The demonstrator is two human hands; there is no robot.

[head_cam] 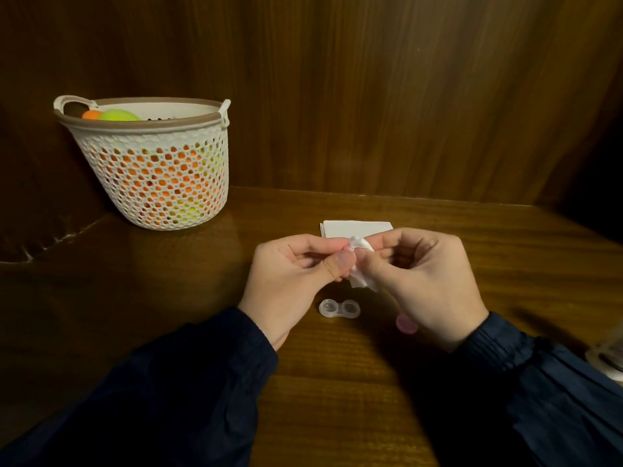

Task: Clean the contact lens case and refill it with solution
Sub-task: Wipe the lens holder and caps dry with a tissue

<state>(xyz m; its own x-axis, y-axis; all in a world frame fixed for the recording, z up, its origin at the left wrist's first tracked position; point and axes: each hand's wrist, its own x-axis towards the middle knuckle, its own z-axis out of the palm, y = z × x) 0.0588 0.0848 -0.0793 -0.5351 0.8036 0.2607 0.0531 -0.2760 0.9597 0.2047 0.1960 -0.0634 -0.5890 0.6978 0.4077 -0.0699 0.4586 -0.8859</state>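
The clear two-well contact lens case (339,308) lies open on the wooden desk (337,382), just below my hands. A pink cap (406,323) rests on the desk by my right wrist. My left hand (290,281) pinches a small pink thing, probably the other cap, mostly hidden by its fingers. My right hand (418,281) presses a crumpled white tissue (361,264) against it. Both hands meet above the desk, in front of a folded stack of white tissues (355,228).
A white lattice basket (158,170) with orange and yellow-green balls stands at the back left against the wooden wall. A pale object (606,358) is cut off at the right edge. Dark sleeves cover both forearms.
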